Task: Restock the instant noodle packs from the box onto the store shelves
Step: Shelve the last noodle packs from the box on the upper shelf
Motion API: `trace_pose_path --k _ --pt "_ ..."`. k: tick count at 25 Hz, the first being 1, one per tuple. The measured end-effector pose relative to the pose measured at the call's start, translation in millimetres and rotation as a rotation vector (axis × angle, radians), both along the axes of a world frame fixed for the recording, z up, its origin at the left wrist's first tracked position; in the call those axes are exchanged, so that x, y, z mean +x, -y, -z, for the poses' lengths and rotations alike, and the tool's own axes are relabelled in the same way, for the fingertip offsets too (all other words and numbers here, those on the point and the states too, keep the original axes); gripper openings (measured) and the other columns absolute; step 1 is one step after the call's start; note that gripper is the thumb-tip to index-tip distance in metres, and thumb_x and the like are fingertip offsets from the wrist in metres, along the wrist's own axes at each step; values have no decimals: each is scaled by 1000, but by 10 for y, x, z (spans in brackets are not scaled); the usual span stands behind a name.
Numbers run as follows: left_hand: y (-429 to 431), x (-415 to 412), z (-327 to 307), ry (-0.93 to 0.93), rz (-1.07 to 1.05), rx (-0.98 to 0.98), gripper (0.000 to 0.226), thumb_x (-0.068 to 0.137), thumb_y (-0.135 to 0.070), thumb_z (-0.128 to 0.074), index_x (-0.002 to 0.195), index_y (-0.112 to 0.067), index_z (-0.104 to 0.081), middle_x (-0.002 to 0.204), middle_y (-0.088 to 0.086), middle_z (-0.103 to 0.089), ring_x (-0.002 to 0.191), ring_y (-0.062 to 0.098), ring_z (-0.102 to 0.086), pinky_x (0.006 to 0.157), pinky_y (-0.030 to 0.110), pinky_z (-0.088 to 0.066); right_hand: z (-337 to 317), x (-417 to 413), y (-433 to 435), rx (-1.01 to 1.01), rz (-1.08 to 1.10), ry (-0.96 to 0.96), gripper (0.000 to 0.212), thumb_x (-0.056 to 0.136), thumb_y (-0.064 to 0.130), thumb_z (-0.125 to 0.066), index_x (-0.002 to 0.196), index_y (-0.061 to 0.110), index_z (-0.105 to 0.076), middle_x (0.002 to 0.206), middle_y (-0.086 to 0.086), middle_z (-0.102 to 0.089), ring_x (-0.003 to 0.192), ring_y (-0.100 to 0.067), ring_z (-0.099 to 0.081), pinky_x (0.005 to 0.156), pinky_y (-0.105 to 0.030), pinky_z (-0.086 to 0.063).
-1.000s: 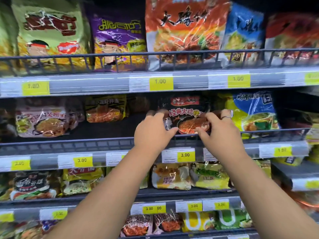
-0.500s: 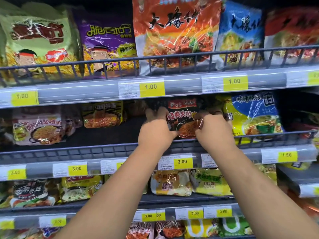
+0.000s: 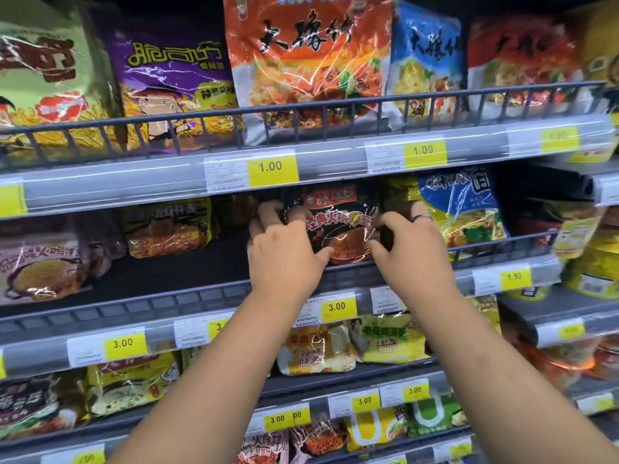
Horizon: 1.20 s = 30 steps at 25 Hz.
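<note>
Both of your hands are closed on one black noodle pack (image 3: 341, 229), one at each side. Your left hand (image 3: 284, 259) has its fingers curled round the pack's left edge, with the thumb pressed across the lower front of the wrapper. Your right hand (image 3: 408, 259) mirrors it. Its thumb pinches the lower right of the front and its fingers are bent over the upper right corner. A ring (image 3: 422, 218) shows on one of those fingers. Neither hand is spread wide; both are drawn in tight against the plastic.

The pack stands upright, printed face toward you, on the second shelf (image 3: 134, 309) down in view, directly above a yellow 3.00 price tag (image 3: 336, 307). Its lower edge sits at the shelf's front rail, but your hands and the rail cover it, so you cannot tell whether it bears on the shelf floor. A blue-and-yellow pack (image 3: 459, 209) is just beside it on the right. A brown pack (image 3: 167, 229) lies well apart to the left, farther back on the same shelf. On the shelf above, a large orange pack (image 3: 308, 58) leans behind the wire rail.
</note>
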<state>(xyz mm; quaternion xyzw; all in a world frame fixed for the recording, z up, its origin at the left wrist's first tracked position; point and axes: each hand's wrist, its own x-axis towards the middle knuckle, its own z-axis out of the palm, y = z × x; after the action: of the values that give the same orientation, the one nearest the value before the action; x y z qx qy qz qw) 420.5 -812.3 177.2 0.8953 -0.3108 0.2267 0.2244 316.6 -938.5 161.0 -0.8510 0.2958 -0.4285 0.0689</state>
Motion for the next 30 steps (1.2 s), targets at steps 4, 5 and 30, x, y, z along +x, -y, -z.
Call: trace_pose_path --k 4,5,30 --pt "202 -347 -12 20 277 -134 48 81 -52 -67 121 -32 -50 120 3 -49 110 29 -51 95 39 -43 26 -307 290 -24 50 73 23 80 25 -73 103 22 -70 120 -12 -51 105 -37 -51 87 -47 -44" --pt "289 -436 -21 6 352 -159 46 81 -50 -68 119 -33 -50 117 0 -50 110 25 -53 92 37 -45 22 -381 385 -19 63 77 25 80 25 -73 104 22 -69 120 -11 -51 105 -37 -52 86 -48 -44" --pt "1409 -869 10 -109 153 -37 44 83 -36 -71 122 -34 -51 125 5 -45 93 30 -63 90 40 -50 -124 -874 1468 186 -92 -235 50 84 43 -69 127 27 -49 133 -18 -41 95 -38 -60 81 -38 -50"
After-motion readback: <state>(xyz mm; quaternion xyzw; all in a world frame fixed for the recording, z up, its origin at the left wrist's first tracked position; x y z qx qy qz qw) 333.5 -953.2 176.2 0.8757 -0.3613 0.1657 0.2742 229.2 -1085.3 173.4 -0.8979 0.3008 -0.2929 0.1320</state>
